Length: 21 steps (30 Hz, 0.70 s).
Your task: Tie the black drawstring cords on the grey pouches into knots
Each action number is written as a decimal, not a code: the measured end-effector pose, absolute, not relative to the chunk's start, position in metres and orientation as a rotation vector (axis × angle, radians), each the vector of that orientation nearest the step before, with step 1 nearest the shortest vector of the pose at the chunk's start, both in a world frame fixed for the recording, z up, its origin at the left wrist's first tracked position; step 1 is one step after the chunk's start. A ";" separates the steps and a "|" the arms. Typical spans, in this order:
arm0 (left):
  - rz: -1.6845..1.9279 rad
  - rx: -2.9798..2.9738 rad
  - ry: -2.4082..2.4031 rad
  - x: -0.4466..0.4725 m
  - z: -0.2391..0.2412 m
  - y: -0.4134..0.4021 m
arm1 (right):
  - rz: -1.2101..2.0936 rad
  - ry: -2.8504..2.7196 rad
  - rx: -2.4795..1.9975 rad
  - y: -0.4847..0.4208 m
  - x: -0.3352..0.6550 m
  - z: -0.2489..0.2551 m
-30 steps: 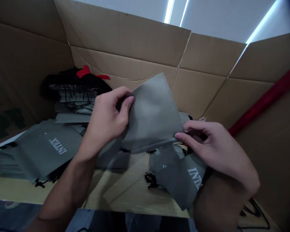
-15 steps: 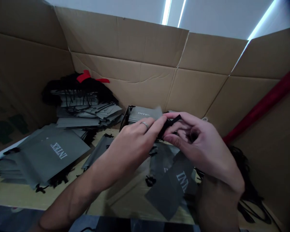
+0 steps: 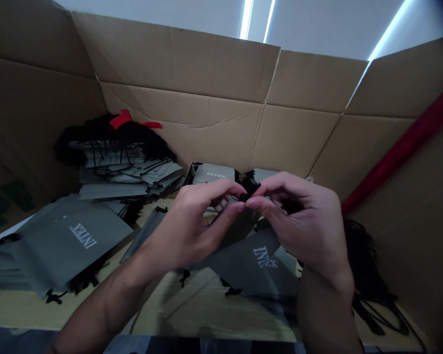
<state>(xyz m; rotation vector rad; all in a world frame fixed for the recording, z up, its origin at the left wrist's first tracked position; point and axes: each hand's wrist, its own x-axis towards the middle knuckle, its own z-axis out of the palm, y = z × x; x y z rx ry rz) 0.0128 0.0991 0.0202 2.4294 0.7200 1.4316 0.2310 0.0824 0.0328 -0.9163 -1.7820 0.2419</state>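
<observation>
Both hands met in the middle of the big cardboard box (image 3: pixel 206 73). The left hand (image 3: pixel 192 223) was pinched down narrow, thumb and fingers closed on the top edge of a grey bag (image 3: pixel 239 255). The right hand (image 3: pixel 304 221) was pinched just as tight on the black drawstring (image 3: pixel 249 191) at that same edge, so the fingertips were pretty much touching. The bag hung under the hands, tilted, with its white INTEX print facing up, just above the box floor.

Off to the left lay a spread pile of grey bags (image 3: pixel 77 236), and further back on that side sat a taller stack (image 3: pixel 121 167) with black cords all over it and a red ribbon (image 3: pixel 120 119) on top. A small stack (image 3: pixel 216 174) sat against the far wall, right behind the hands. A heap of loose black cords (image 3: pixel 365 265) lay near right, below a red bar (image 3: pixel 398 147).
</observation>
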 end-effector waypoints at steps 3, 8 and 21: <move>1.413 2.405 0.690 0.012 0.021 0.099 | 0.169 -1.786 -0.904 0.081 0.230 0.032; 1.389 2.430 0.720 0.014 0.024 0.098 | 0.042 -1.832 -0.876 0.079 0.230 0.033; 1.439 2.465 0.707 0.019 0.024 0.100 | -0.094 -1.863 -0.906 0.080 0.223 0.033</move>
